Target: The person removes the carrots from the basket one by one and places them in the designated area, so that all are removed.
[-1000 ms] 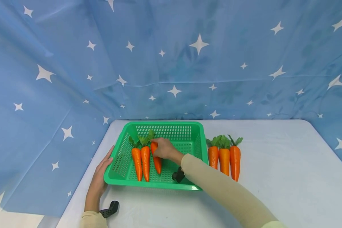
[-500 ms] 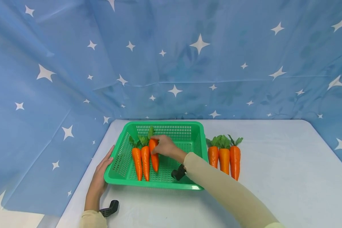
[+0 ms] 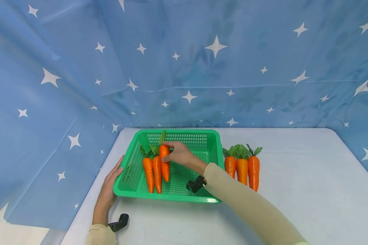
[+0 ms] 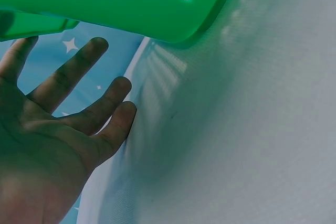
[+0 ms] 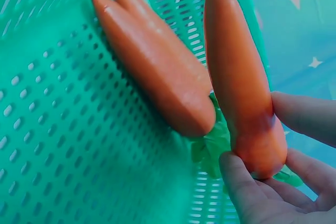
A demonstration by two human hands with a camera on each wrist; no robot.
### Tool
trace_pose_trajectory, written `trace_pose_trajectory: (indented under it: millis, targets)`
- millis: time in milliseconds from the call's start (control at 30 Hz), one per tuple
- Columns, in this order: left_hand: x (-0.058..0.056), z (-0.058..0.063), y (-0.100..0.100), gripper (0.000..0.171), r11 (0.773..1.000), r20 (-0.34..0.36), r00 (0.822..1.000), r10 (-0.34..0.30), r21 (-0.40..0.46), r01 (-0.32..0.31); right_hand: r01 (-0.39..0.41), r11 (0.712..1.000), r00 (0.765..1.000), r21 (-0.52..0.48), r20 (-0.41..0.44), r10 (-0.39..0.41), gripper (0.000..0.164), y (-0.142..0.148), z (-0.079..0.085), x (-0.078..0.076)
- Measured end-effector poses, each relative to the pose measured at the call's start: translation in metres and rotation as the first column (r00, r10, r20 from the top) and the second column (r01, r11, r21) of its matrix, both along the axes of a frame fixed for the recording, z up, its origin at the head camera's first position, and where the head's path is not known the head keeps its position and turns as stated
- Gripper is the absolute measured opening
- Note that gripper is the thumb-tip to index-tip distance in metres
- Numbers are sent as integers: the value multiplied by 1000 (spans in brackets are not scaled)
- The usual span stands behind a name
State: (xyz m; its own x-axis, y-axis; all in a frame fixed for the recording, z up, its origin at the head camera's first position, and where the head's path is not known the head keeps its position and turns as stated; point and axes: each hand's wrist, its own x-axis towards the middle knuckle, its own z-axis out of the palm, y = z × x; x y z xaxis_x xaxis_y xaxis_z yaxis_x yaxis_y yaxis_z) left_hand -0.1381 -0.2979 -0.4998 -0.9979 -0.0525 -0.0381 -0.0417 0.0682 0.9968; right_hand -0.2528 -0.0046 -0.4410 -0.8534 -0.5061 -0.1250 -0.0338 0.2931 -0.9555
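My right hand (image 3: 181, 155) pinches an orange carrot (image 3: 165, 170) near its leafy top, fingers and thumb on opposite sides. This carrot (image 5: 239, 72) is held above the floor of a green plastic basket (image 3: 171, 197), tip toward me. Two more carrots (image 5: 155, 61) lie side by side in the basket, just left of the held one in the head view. At the basket's left side, my left hand (image 3: 106, 190) touches the rim. Its fingers (image 4: 68, 77) are extended and spread in the left wrist view.
Three carrots with green tops, the middle one (image 3: 242, 170) among them, lie in a row on the white table (image 3: 294, 183), right of the basket. A blue curtain with white stars (image 3: 184, 68) hangs behind. Black cameras (image 3: 119, 223) are strapped to the wrists.
My right hand has lifted the carrot a little, up and slightly left, and its tip has swung left. The left hand has stayed at the basket's side.
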Motion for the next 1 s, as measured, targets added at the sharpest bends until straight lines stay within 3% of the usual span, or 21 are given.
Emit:
trace_pose_trajectory:
  millis: [567,1000]
  targets:
    - [-1,-1,0,58,1000,-17,1000,-8,17,8,22,983,998,-183,63,-11,71,20,25,1]
    - [-1,1,2,57,1000,-16,1000,-5,24,5,41,980,998,-196,52,-32,71,53,36,3]
